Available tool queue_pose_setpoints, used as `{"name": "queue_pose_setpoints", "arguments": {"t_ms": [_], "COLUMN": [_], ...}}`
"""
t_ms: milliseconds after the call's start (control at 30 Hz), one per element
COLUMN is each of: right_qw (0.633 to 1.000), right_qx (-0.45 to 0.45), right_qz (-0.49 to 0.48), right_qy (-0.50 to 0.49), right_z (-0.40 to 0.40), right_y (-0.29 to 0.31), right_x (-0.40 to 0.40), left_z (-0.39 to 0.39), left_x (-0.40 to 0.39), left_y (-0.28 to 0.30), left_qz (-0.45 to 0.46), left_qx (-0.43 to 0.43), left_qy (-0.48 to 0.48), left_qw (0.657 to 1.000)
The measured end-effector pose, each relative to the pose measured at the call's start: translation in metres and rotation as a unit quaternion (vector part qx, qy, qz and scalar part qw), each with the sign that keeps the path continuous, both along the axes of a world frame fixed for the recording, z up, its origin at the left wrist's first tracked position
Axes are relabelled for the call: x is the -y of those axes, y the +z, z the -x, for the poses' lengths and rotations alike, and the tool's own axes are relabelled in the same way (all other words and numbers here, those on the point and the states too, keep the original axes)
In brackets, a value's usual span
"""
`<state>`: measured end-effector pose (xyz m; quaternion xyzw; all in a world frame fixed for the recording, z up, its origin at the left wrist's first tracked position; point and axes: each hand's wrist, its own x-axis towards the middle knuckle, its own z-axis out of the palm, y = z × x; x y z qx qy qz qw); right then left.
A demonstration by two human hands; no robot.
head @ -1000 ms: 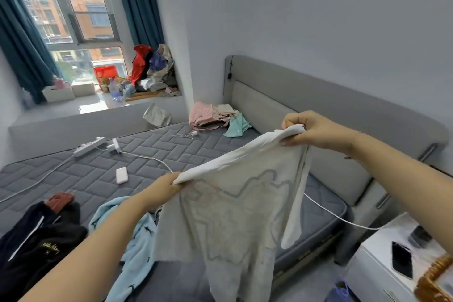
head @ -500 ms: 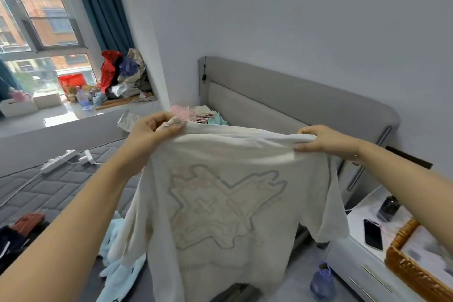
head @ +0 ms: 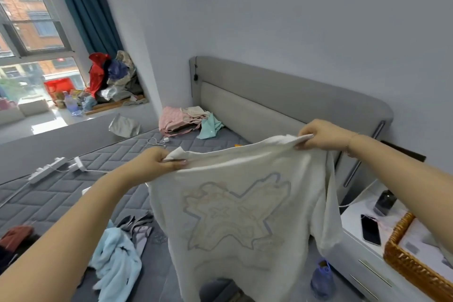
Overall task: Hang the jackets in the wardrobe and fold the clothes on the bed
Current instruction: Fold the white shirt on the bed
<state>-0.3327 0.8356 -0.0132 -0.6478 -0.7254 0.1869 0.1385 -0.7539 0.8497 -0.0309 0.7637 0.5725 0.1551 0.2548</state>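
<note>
**While one shirt hangs spread in the air, most of the folding is left to do**

While the white T-shirt (head: pixel 235 211) hangs open above the near edge of the bed (head: pixel 56 193), nothing in view looks folded yet. The left hand (head: pixel 152 164) pinches one shoulder of the shirt and the right hand (head: pixel 321 133) pinches the other, each grip closed tight on the top hem, so the printed side faces the camera and the body drops free without touching the mattress.

Judging from how things lie, this is an early stage. A light blue garment (head: pixel 117 260) lies crumpled on the bed beside a grey one (head: pixel 139 225), a dark jacket (head: pixel 9 252) sits at the left edge, and a pink and teal heap (head: pixel 186 120) rests by the headboard (head: pixel 282 95). No wardrobe is in sight, so the hanging part cannot be judged. The shirt probably needs laying flat next.
</note>
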Motion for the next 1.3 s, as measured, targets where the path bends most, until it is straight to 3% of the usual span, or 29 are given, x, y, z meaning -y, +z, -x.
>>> {"name": "queue_pose_setpoints", "arguments": {"t_ms": [100, 200, 267, 367, 467, 567, 700, 867, 1000, 1167, 1300], "right_qw": [0.979, 0.958, 0.937, 0.871, 0.844, 0.862, 0.911, 0.960, 0.959, 0.909, 0.852], "right_qx": [-0.126, -0.078, -0.143, -0.343, -0.394, -0.354, -0.305, -0.243, -0.225, -0.192, -0.149], "right_qz": [-0.097, -0.156, -0.179, -0.193, -0.229, -0.255, -0.243, -0.129, -0.008, 0.206, 0.362], "right_qy": [-0.131, -0.226, -0.264, -0.294, -0.283, -0.258, -0.135, 0.054, 0.173, 0.306, 0.348], "right_z": [-0.025, -0.047, -0.050, -0.045, -0.034, -0.014, 0.042, 0.168, 0.288, 0.409, 0.433], "right_y": [-0.007, -0.016, -0.020, -0.023, -0.024, -0.031, -0.049, -0.109, -0.207, -0.392, -0.545], "right_x": [-0.008, -0.021, -0.036, -0.072, -0.137, -0.225, -0.359, -0.480, -0.506, -0.471, -0.417], "left_z": [-0.008, -0.031, -0.050, -0.073, -0.092, -0.102, -0.100, -0.089, -0.068, -0.032, -0.012], "left_x": [0.006, 0.005, -0.003, -0.027, -0.054, -0.095, -0.149, -0.180, -0.175, -0.149, -0.128], "left_y": [-0.009, -0.011, -0.016, -0.035, -0.064, -0.100, -0.153, -0.224, -0.305, -0.441, -0.545], "left_qz": [0.176, 0.237, 0.201, 0.141, 0.109, 0.069, 0.069, 0.088, 0.123, 0.159, 0.149], "left_qx": [0.214, 0.261, 0.274, 0.345, 0.401, 0.397, 0.437, 0.465, 0.458, 0.425, 0.375], "left_qy": [-0.098, -0.188, -0.184, -0.102, 0.010, 0.109, 0.220, 0.397, 0.533, 0.683, 0.775], "left_qw": [0.956, 0.917, 0.922, 0.922, 0.909, 0.908, 0.869, 0.787, 0.701, 0.573, 0.487]}}
